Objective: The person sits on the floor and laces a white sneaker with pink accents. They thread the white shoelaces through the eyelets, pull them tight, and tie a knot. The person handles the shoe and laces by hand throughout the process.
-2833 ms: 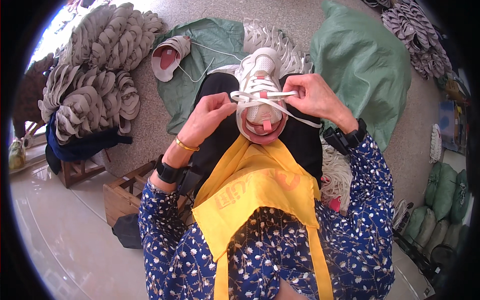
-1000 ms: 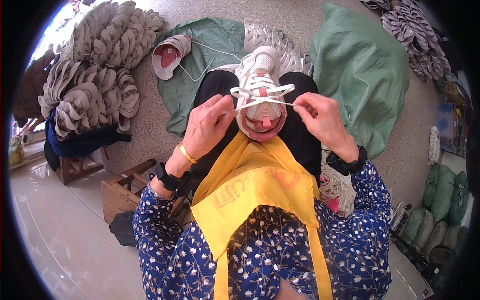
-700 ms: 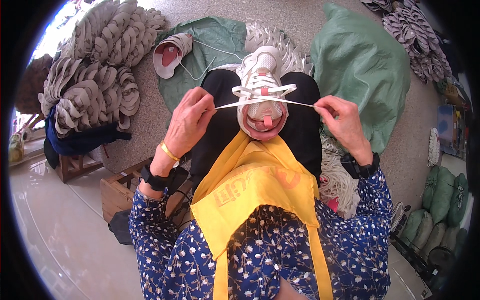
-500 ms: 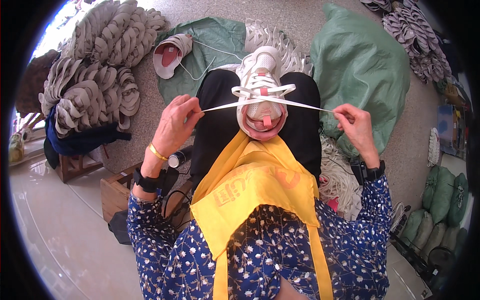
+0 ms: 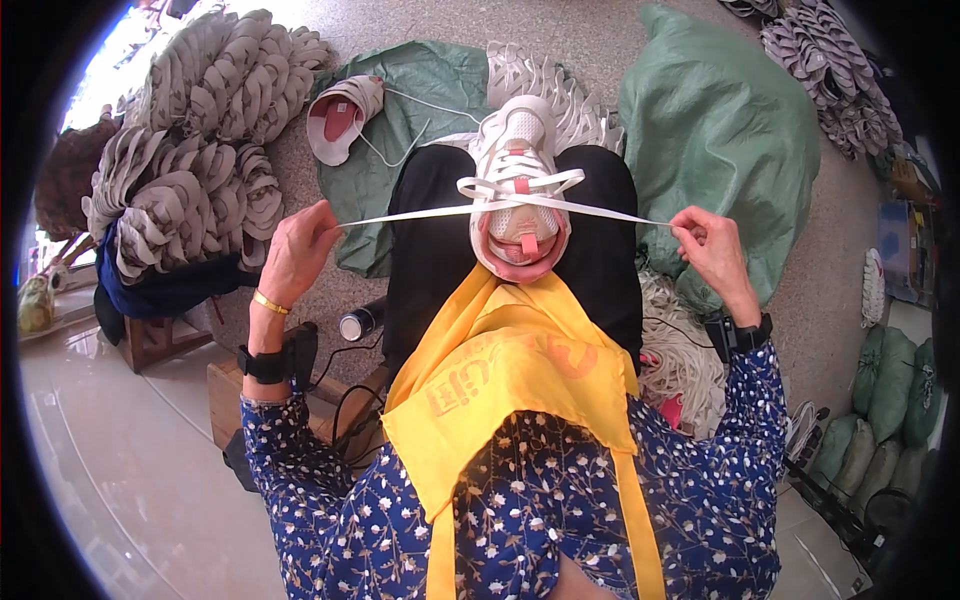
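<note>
A white and pink sneaker upper [image 5: 517, 130] rests across my black-trousered knees, its pink-lined opening toward me. White shoelace [image 5: 600, 211] runs through its eyelets, with loops lying over the tongue. My left hand [image 5: 299, 252] pinches one lace end out to the left of the shoe. On the other side, my right hand [image 5: 712, 248] pinches the other end between thumb and fingers. Both lace ends are stretched nearly straight between the shoe and my hands. A yellow apron [image 5: 510, 370] covers my lap below the shoe.
Another upper [image 5: 342, 115] with trailing lace lies on a green sheet [image 5: 440, 75] ahead. Stacks of grey-white uppers [image 5: 185, 200] stand at left. A bulging green sack [image 5: 720, 140] sits at right, near a heap of white laces [image 5: 680, 365]. A dark cylinder [image 5: 360, 320] is by my left knee.
My left hand has moved outward to the left, drawing out more lace on that side. The right hand stays almost in place, still pinching its lace end.
</note>
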Motion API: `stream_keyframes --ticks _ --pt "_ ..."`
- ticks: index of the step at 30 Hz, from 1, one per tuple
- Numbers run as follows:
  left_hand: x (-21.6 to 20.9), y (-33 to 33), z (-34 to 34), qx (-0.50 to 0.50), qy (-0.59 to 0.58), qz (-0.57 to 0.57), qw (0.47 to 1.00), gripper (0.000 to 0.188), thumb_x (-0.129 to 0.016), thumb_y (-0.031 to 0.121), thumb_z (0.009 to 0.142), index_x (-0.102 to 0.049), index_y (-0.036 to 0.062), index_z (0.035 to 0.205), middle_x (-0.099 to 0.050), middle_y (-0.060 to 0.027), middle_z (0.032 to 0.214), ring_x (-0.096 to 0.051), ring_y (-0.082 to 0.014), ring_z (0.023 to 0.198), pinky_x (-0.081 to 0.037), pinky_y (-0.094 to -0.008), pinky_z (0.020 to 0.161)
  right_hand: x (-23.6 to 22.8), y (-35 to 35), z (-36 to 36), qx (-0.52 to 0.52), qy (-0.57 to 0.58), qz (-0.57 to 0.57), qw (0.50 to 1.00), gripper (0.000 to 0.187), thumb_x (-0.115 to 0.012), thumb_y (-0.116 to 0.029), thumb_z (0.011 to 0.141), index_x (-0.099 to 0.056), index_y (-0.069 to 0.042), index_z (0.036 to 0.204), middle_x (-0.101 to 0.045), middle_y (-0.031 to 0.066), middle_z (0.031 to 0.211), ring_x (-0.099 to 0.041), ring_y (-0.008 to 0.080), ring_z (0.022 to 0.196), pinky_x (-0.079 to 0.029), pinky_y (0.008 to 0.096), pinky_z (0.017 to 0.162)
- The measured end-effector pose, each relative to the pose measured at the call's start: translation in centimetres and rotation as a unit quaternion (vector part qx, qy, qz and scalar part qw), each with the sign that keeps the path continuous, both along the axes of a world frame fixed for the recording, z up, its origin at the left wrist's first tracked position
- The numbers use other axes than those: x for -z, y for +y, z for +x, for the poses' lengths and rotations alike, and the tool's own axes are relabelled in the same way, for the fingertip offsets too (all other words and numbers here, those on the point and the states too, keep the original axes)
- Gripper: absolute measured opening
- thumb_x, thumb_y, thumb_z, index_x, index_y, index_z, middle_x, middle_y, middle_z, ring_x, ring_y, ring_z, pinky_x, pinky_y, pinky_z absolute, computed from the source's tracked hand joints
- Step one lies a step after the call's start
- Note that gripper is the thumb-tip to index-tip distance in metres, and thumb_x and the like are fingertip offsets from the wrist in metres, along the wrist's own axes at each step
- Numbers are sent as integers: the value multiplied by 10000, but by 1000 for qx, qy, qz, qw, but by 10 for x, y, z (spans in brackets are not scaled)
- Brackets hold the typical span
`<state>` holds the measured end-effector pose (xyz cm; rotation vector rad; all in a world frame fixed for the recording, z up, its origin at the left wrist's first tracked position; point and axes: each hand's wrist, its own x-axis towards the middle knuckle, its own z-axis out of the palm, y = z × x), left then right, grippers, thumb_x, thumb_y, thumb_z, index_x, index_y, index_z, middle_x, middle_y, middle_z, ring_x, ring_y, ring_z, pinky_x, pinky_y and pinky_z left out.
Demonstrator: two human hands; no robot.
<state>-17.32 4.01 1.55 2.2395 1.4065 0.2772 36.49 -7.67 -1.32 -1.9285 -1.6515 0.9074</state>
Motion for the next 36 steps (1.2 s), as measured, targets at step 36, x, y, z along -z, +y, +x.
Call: stream_keyframes --ticks 36 --pt "24 -28 134 -30 -398 -305 865 96 -630 49 1023 -577 40 944 -683 1 907 -622 -41 795 -528 -210 711 10 47 -113 63 432 11 899 78 -698 5 953 -663 18 1021 -724 54 956 -722 120 878 -617 260 781"
